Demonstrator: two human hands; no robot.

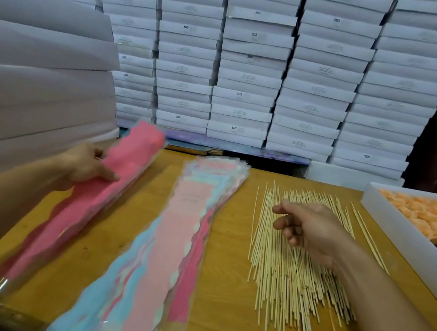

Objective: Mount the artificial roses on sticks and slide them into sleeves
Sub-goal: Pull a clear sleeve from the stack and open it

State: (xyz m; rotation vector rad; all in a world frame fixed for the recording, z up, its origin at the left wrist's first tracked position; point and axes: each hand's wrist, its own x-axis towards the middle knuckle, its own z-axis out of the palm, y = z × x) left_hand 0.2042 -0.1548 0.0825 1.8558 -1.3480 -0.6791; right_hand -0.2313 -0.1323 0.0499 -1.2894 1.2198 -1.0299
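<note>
The pink sleeve bundle point(84, 210) at nine o'clock is showing blurred, its far end smeared so its edge is hard to read. The left hand point(84, 164) is gripping it near the wide end, thumb lying on top and fingers curling underneath, hidden. At three o'clock a white tray point(400, 240) is running out of view, so only part of its orange foam roses point(431, 222) is showing. The right hand point(307, 228) is hovering over the bamboo sticks point(285, 276), fingers loosely curled and holding nothing. The thin, pale sticks are fanning toward six o'clock, some crossing loose. Between the two lies a flat, glossy stack of pastel sleeves point(170, 243), scalloped along its edges. Bare wooden tabletop point(224, 280) is lying open between stack and sticks. White cartons point(253, 65) are walling off twelve o'clock.
</note>
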